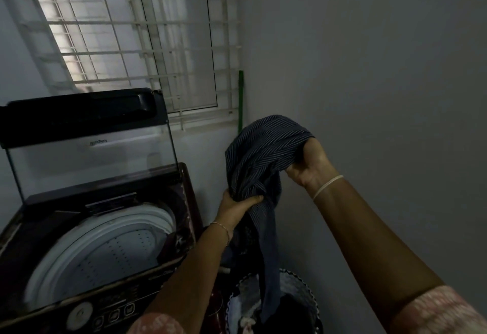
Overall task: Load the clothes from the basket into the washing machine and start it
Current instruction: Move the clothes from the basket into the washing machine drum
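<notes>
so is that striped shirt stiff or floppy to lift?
Probably floppy: the shirt drapes over the right hand and bunches in the left hand. Likely light, as both hands hold it up by gathered folds. Its tail hangs to the basket, so it may snag on the rim.

dim room, daylight through window (137, 43), wide-angle edge distortion

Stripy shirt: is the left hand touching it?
Touching. The head view shows the left hand with its fingers curled round the stripy shirt.
</notes>
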